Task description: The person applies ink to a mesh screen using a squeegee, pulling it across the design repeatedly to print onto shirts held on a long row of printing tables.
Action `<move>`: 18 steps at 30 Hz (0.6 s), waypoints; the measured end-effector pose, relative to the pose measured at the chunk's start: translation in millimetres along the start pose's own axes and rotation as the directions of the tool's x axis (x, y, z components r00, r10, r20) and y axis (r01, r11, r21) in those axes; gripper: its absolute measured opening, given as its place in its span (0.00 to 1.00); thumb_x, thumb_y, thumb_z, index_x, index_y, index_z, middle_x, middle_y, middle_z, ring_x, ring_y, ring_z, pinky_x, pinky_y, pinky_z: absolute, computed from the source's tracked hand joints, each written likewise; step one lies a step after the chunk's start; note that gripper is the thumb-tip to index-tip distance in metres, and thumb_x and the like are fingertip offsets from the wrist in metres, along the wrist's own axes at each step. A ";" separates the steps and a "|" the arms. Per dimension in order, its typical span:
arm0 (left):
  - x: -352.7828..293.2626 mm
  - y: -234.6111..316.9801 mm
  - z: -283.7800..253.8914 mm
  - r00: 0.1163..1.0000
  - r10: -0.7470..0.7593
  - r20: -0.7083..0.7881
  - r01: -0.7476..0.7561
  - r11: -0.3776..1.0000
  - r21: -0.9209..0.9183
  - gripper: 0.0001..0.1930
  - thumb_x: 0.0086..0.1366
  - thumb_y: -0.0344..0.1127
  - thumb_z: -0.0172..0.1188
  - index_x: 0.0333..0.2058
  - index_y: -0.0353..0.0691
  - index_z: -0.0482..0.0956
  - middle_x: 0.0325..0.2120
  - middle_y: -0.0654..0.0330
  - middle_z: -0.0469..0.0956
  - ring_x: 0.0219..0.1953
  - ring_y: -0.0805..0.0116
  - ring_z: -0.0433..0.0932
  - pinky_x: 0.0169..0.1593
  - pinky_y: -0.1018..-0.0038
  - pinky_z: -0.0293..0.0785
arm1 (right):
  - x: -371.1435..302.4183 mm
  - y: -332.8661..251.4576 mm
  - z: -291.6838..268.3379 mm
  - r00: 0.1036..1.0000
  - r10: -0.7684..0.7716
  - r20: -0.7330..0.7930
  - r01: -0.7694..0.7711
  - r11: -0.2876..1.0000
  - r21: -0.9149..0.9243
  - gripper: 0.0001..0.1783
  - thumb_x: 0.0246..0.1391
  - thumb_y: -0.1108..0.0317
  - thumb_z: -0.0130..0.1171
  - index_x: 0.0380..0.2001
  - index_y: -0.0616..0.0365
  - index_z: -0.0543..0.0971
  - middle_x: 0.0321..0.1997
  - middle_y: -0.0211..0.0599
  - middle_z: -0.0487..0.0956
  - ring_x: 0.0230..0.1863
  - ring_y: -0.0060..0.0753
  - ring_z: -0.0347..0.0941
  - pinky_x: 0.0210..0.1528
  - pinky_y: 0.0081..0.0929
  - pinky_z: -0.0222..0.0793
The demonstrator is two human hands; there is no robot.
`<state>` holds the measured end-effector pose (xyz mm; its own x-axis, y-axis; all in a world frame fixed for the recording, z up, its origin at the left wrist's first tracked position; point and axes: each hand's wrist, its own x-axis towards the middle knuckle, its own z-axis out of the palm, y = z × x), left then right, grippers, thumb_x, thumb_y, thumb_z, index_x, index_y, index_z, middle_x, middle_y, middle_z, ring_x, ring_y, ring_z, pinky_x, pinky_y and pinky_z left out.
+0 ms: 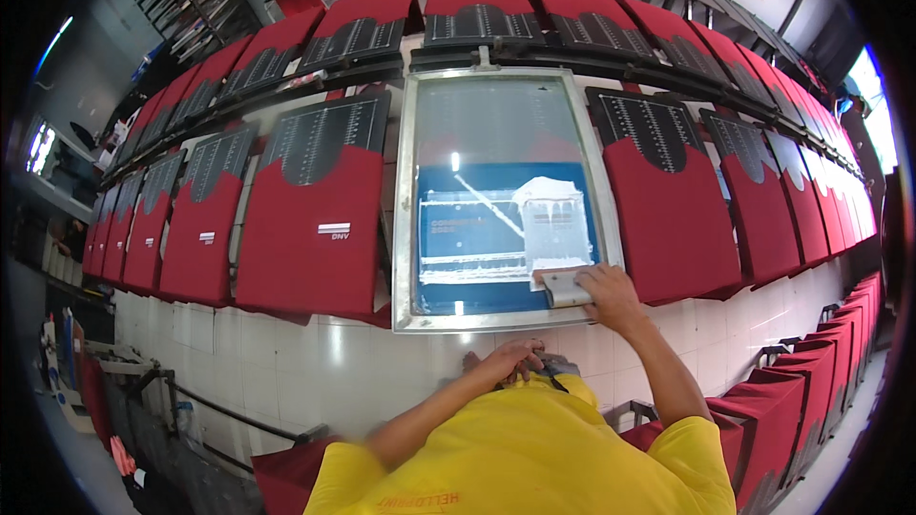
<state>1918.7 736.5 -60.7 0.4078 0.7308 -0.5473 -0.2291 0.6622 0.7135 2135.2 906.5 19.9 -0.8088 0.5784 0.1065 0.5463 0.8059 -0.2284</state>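
My right hand (609, 294) is closed on a squeegee (567, 288) with a pale metal-coloured face. The squeegee rests on the near right part of a screen-printing frame (403, 229), which has a silver metal border and a blue stencil area. White ink (553, 193) lies smeared across the blue mesh, thickest at the upper right, with a pale block running down to the squeegee. My left hand (520, 359) is held in front of my waist, off the frame; its fingers are too small and overlapped to read.
Red garment pieces on black printing boards stand in rows left (310, 238) and right (668, 219) of the frame, with another row (482, 0) behind. More red pieces (778, 410) hang at the lower right. A black rail (229, 415) runs at lower left above the tiled floor (334, 362).
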 end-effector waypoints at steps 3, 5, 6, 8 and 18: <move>21.6 -3.5 11.0 1.000 0.013 -0.002 -0.013 0.992 -0.123 0.25 0.72 0.40 0.42 0.61 0.30 0.65 0.38 0.57 0.81 0.24 0.77 0.77 0.22 0.82 0.66 | -2.6 -1.5 4.1 0.999 -0.003 -0.051 0.003 1.000 0.006 0.26 0.30 0.70 0.71 0.40 0.52 0.77 0.44 0.31 0.78 0.46 0.39 0.71 0.45 0.38 0.66; 34.3 -6.5 17.2 0.998 0.055 -0.034 -0.060 0.984 -0.166 0.24 0.72 0.39 0.41 0.59 0.28 0.67 0.38 0.56 0.82 0.24 0.77 0.76 0.23 0.82 0.66 | -2.5 0.0 5.3 0.995 0.016 -0.101 -0.016 1.000 0.008 0.27 0.29 0.70 0.72 0.40 0.52 0.77 0.45 0.31 0.78 0.46 0.38 0.72 0.44 0.38 0.66; 37.4 -8.0 20.6 0.996 0.067 -0.055 -0.076 0.979 -0.186 0.24 0.72 0.38 0.41 0.58 0.28 0.68 0.38 0.56 0.82 0.24 0.77 0.75 0.24 0.83 0.66 | -0.6 2.7 4.7 0.993 0.020 -0.113 -0.019 1.000 0.017 0.28 0.29 0.70 0.72 0.40 0.52 0.77 0.46 0.32 0.78 0.46 0.38 0.72 0.44 0.38 0.66; 40.6 -10.0 26.8 0.988 0.024 -0.152 -0.065 0.961 -0.270 0.22 0.74 0.40 0.41 0.55 0.27 0.71 0.36 0.56 0.82 0.24 0.77 0.74 0.26 0.83 0.66 | 8.7 9.5 4.0 0.990 0.030 -0.140 -0.026 0.999 0.033 0.28 0.29 0.71 0.72 0.41 0.53 0.76 0.47 0.32 0.77 0.47 0.39 0.72 0.44 0.38 0.66; 38.9 2.4 29.9 0.963 -0.144 -0.228 0.008 0.860 -0.511 0.16 0.77 0.43 0.44 0.38 0.36 0.73 0.21 0.68 0.65 0.22 0.77 0.61 0.25 0.79 0.58 | 102.9 77.4 18.2 0.971 0.000 -0.239 -0.016 0.998 -0.067 0.25 0.34 0.73 0.71 0.40 0.53 0.75 0.45 0.34 0.77 0.48 0.40 0.71 0.45 0.38 0.65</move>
<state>1960.5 761.6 -67.3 0.2245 0.6460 -0.7296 -0.6450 0.6597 0.3856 2090.3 1026.1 -4.5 -0.7335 0.5916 0.3347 0.5726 0.8031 -0.1645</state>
